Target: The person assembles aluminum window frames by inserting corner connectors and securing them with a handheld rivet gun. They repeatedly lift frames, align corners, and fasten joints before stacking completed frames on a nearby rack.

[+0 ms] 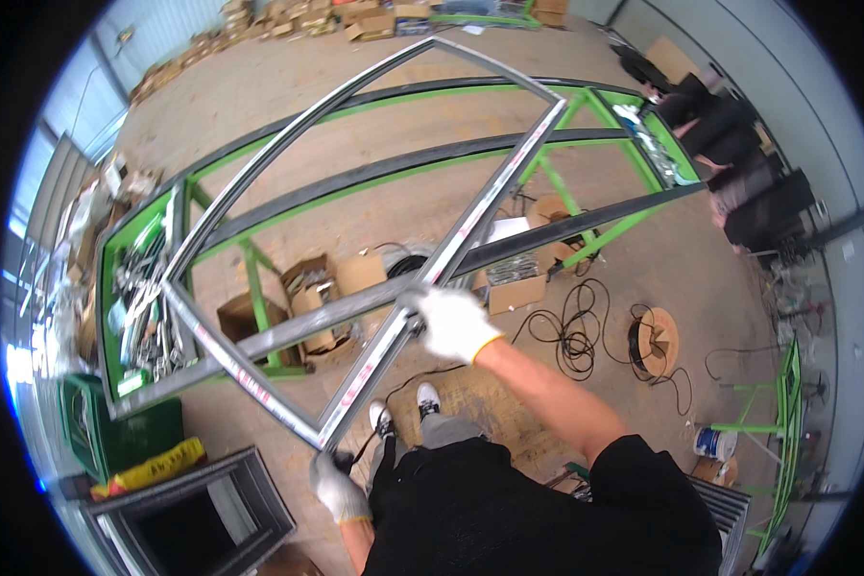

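Gloved hands on a grey metal window frame (355, 206), four-sided, held tilted across the middle of the picture above a green steel work rack (259, 264). Right hand (454, 324), in a white glove, closed around the frame's long right-hand bar just below centre, forearm running in from the lower right. Left hand (337, 488), in a grey glove, gripping the frame's nearest corner at lower centre, fingers wrapped tight. Frame's far corner reaching toward the top of the picture, left corner over the rack's left end, near a heap of metal parts (149, 317). Below the rack, on the concrete floor: open cardboard boxes (307, 302), loose black cables (571, 331), a cable spool (655, 341) right of centre. White shoes (405, 405) just under the frame's lower edge. Green bin (115, 432) at lower left, with a dark rectangular frame (192, 514) lying beside it. White bucket (713, 444) at lower right. Another person in dark clothing (710, 125) at upper right, by the rack's far end.
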### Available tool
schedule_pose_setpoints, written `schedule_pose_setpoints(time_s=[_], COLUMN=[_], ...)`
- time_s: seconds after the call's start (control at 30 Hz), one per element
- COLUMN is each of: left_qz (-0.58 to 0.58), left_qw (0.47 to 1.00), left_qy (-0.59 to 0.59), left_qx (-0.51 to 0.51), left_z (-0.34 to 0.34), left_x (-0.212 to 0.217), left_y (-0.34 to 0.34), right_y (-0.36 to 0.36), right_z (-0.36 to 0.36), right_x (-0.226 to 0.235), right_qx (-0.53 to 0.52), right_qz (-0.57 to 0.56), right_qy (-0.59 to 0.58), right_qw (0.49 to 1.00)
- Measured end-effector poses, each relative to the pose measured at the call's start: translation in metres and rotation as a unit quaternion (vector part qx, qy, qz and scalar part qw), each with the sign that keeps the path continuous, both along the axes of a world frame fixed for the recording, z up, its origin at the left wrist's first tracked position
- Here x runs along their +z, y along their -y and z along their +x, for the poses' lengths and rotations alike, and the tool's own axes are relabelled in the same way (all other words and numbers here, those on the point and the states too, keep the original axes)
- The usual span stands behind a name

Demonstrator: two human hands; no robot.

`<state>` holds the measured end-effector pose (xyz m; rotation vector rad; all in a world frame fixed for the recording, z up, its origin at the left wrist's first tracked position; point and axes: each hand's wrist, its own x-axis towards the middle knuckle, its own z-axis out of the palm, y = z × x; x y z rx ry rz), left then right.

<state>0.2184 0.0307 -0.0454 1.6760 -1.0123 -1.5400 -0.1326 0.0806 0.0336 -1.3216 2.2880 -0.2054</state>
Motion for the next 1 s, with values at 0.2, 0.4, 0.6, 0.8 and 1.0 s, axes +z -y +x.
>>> schedule_pose_setpoints(time_s=[0.2, 0.4, 0.6, 0.8, 1.0], left_qz=[-0.038, -0.040, -0.032, -0.006, -0.002], left_qw=[0.998, 0.997, 0.994, 0.987, 0.977], left_qy=[-0.034, -0.054, -0.016, -0.068, -0.080], left_qx=[0.048, -0.037, -0.104, -0.143, -0.197], left_z=[0.036, 0.070, 0.034, 0.019, 0.026], left_x=[-0.006, 0.003, 0.004, 0.006, 0.008], left_y=[0.026, 0.078, 0.100, 0.099, 0.101], right_y=[-0.023, -0.047, -0.045, -0.035, -0.031], right_z=[0.041, 0.059, 0.091, 0.124, 0.157], right_x=[0.006, 0.008, 0.027, 0.048, 0.030], right_qx=[0.007, -0.049, -0.048, -0.066, -0.234], right_qz=[-0.063, -0.215, -0.210, -0.155, -0.037], right_qy=[0.064, 0.320, 0.581, 0.601, 0.629], right_qw=[0.996, 0.921, 0.785, 0.781, 0.740])
